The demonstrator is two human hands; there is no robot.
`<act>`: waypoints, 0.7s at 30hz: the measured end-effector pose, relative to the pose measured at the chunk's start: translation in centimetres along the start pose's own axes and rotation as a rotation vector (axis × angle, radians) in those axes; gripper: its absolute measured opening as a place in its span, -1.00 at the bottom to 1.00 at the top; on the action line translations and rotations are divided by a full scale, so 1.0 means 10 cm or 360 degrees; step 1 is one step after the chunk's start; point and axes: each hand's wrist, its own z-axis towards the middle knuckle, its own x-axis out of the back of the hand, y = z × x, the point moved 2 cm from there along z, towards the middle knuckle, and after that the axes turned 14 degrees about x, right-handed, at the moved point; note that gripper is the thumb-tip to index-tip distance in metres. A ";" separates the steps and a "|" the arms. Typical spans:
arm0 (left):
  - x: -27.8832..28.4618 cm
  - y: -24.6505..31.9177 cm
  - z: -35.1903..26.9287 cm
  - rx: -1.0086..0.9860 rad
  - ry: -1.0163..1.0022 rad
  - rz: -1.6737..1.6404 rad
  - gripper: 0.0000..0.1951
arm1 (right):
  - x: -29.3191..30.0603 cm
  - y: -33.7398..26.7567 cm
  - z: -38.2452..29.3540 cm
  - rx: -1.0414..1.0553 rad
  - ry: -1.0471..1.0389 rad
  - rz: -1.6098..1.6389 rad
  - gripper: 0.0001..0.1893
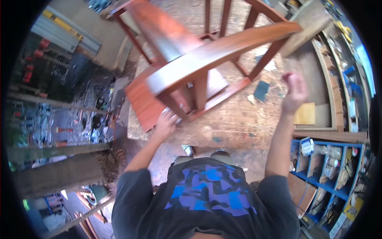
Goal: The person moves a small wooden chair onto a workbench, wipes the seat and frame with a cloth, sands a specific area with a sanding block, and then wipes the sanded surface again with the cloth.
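Note:
A wooden armchair frame (226, 53) with a reddish-brown, glossy finish lies tipped on the worktable (226, 128). Its broad curved armrest (220, 55) slants across the middle of the view, and a red-brown slatted panel (146, 104) shows at the lower left. By the frame's near left corner, my left hand (165, 125) has its fingers bent around a small whitish thing, too blurred to name. My right hand (295, 91) is raised at the table's right side, apart from the chair. Its fingers are curled, and nothing shows in them.
A dark sheet (261, 91), perhaps sandpaper, lies on the table beside pale scraps (270, 65). At the right are wooden shelves (334, 80) and a blue compartment rack (325, 170) with bottles and small parts. A person (97, 195) is at the lower left, beyond a beam (80, 218).

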 end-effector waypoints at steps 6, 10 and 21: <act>0.59 -0.61 -0.16 0.0989 0.0373 0.0314 -0.81 | 1.81 1.88 -1.17 -0.0798 -0.0182 -0.1125 -0.67; -0.01 -0.78 0.18 0.1467 0.0498 -0.0399 -0.61 | 1.32 2.22 -1.13 -0.1052 -0.0418 -0.1334 -0.54; 0.17 0.07 -1.24 0.0394 -0.0254 0.0025 -0.62 | 1.21 1.56 -1.78 -0.1345 0.0624 0.0171 -0.88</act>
